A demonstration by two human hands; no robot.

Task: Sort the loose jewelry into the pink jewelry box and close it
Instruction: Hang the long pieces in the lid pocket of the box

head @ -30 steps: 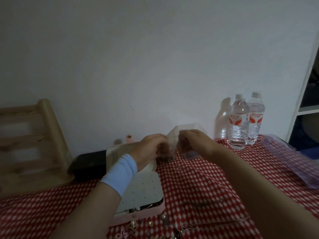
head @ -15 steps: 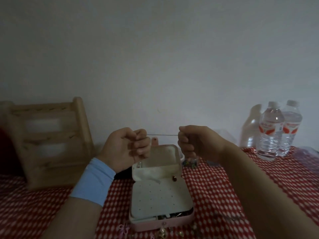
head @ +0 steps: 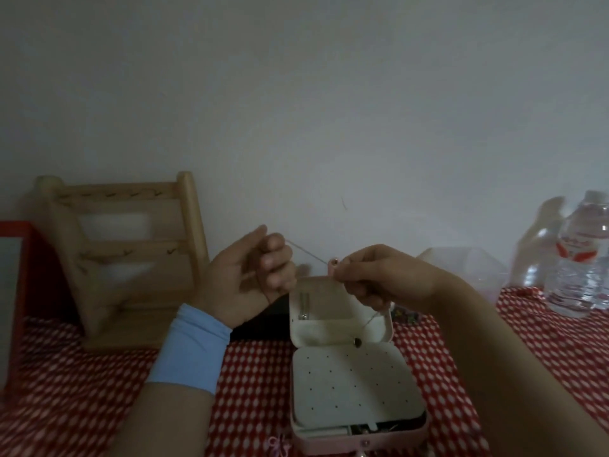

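Note:
The pink jewelry box [head: 357, 445] lies open on the red checked tablecloth, its white lid [head: 313, 331] propped up and a white dotted insert [head: 352, 387] covering the base. A thin necklace chain [head: 308, 255] stretches taut between both hands above the lid. My left hand [head: 253, 275] pinches one end of it. My right hand [head: 375, 275] pinches the other end, and the chain hangs down from it to a small dark pendant [head: 357, 341] by the lid's hinge. A pink bow trinket [head: 278, 445] lies on the cloth left of the box.
A wooden jewelry rack [head: 128, 258] stands at the back left beside a red-framed board [head: 16, 291]. Water bottles [head: 580, 258] and a clear plastic container [head: 464, 268] stand at the back right. A dark object [head: 263, 321] sits behind the box.
The view has swung left. Both hands drew apart, stretching the chain taut. The left hand has risen slightly, and the pendant now dangles over the lid.

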